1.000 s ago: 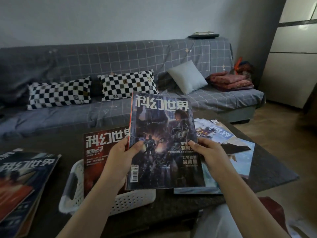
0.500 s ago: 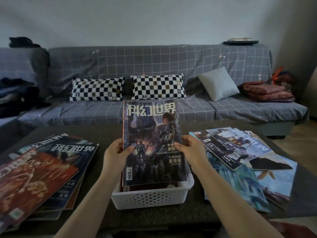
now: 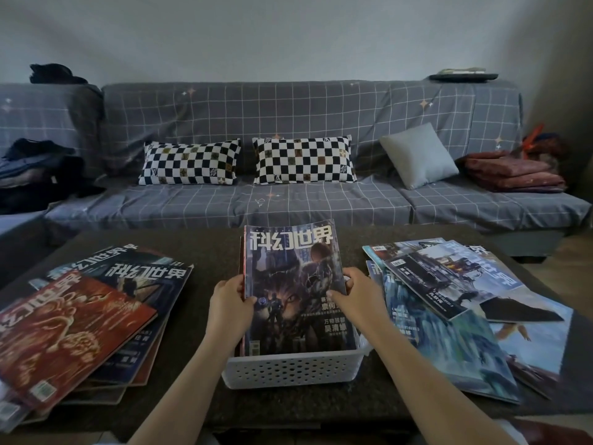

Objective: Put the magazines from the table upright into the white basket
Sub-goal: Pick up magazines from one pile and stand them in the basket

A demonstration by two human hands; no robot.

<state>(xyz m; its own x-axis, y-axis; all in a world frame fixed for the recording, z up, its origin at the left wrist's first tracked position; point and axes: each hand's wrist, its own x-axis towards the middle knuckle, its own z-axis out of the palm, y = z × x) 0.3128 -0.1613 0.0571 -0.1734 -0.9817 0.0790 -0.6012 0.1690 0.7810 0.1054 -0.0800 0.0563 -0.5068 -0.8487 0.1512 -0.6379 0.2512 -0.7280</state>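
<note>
Magazines first: the one you've got, the blue-cover magazine (image 3: pixel 293 284), is standing upright with its bottom edge already down inside the white basket (image 3: pixel 293 369), right in the middle of the dark table (image 3: pixel 211 252). Your left hand (image 3: pixel 229 305) is pinching its left edge, thumb over the cover, and your right hand (image 3: pixel 354 295) is gripping the right edge the same way, so both are clamped on it. Looks like there's at least one more magazine tucked behind it, you can see a red spine edge peeking out on the left, but I can't tell how many are in there.

Progress-wise I'd say you're early on. This one is basically in, you'd just need to let go and check it doesn't flop over. Still flat on the table: the left stack (image 3: pixel 83 326) with the red cover on top, and the right pile (image 3: pixel 455 300), which is fanned out and messy, several issues overlapping. Both sit just beside the basket, so plenty left.

Behind the table there's the grey sofa (image 3: pixel 288 203) with two checkered pillows (image 3: pixel 189 163).
</note>
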